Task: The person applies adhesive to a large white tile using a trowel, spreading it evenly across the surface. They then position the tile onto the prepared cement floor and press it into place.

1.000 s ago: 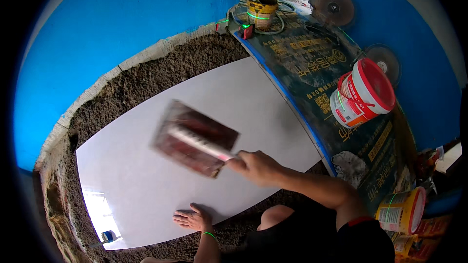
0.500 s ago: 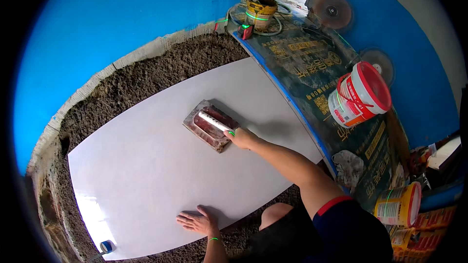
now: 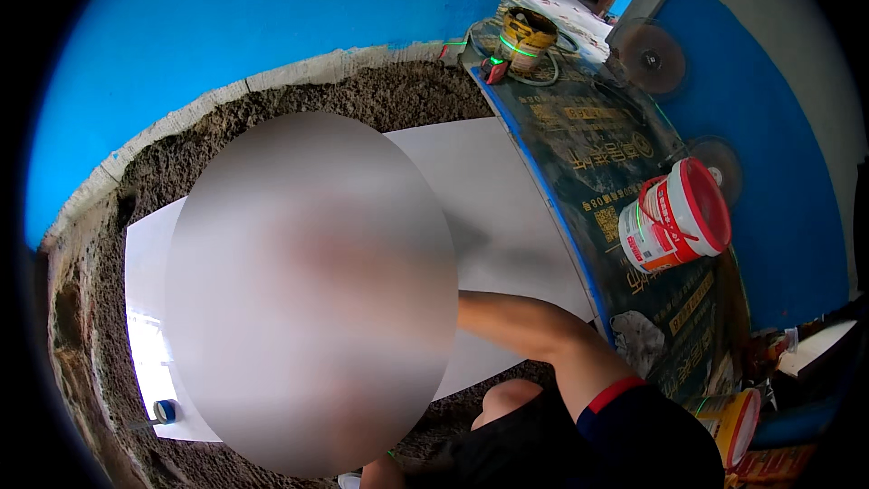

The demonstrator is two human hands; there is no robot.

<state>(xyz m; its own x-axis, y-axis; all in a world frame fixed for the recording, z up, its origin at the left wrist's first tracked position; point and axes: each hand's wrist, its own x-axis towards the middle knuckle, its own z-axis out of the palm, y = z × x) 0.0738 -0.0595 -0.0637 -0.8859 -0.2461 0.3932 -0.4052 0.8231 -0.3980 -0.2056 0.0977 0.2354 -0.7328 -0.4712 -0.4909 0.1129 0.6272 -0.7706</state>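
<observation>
A large pale glossy tile (image 3: 516, 217) lies on a bed of rough dark mortar (image 3: 398, 95). A grey oval blur covers the middle of the tile and both of my hands. My right forearm (image 3: 516, 317) reaches left over the tile into this blur. Inside it a faint reddish smear shows, too vague to name. Only a bit of my left forearm (image 3: 384, 473) comes out at the lower edge; that hand's fingers are hidden. At the tile's near left corner sits a small round blue thing (image 3: 164, 412).
A blue wall (image 3: 317, 9) rises behind the mortar. To the right, a dark printed sheet (image 3: 570, 127) carries a yellow bucket (image 3: 527, 36), a red laser level (image 3: 493, 70), a white bucket with red lid (image 3: 674, 217) and crumpled plastic (image 3: 638, 337). Another yellow bucket (image 3: 729, 426) stands nearer.
Half a second ago my right hand gripped a rectangular float by its handle and my left lay flat on the tile. My right forearm has swung left; the blur covers both hands now.
</observation>
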